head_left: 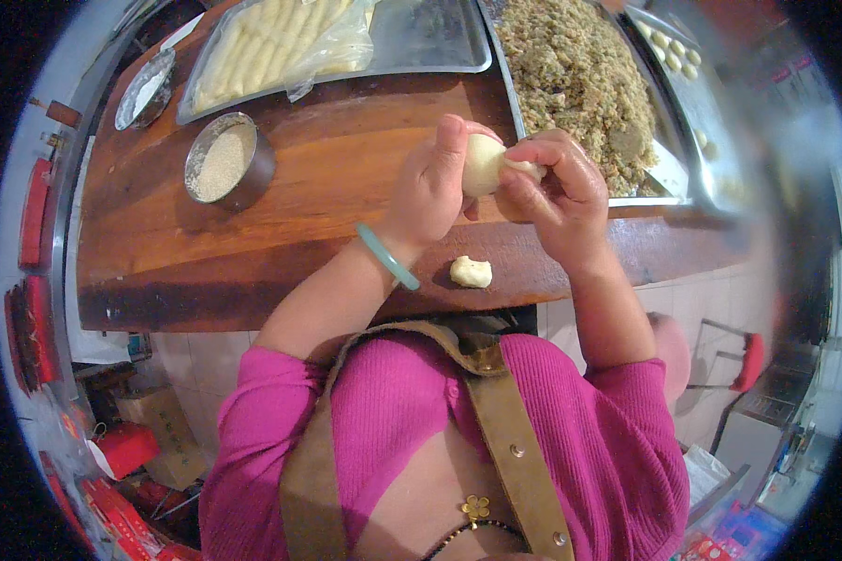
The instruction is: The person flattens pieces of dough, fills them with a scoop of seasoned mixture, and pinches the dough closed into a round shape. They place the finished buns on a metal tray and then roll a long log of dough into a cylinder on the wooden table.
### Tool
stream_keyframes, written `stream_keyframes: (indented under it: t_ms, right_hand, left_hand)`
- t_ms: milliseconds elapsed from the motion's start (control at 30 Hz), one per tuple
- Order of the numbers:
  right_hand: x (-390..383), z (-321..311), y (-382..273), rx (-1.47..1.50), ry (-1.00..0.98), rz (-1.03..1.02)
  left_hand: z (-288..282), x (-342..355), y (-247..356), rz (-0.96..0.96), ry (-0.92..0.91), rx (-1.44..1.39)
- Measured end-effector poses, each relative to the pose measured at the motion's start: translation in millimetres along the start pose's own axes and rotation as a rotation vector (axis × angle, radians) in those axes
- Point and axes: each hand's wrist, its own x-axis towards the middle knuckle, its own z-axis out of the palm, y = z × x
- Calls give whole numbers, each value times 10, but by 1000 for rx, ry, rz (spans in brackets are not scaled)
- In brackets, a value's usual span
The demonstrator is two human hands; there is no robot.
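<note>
My left hand, with a pale green bangle at its wrist, cups a smooth, pale dough ball above the wooden table. From the other side, my right hand pinches a bit of dough at the ball's right edge between thumb and fingers. Whether that bit is still joined to the ball is hard to see. Below the hands, close to the table's front edge, lies a small uneven dough lump. Just beyond my right hand, a metal tray holds a heap of crumbly brownish filling.
On the wooden table, a metal tray at the back holds dough strips partly under plastic. At left stand a round tin of pale grains and a bowl of white powder. Several dough balls sit on a tray far right.
</note>
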Motion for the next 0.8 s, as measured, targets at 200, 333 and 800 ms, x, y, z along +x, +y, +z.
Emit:
stream_keyframes:
  t_ms: [200,333,800]
  right_hand:
    - [-11,25,47,-50,29,61]
    - [-21,51,38,-98,37,-16]
    - [-29,35,144,-141,-5,-29]
  left_hand:
    - [157,4,-25,121,170,-180]
    - [91,-25,-33,110,125,-75]
    - [35,24,-70,22,103,-61]
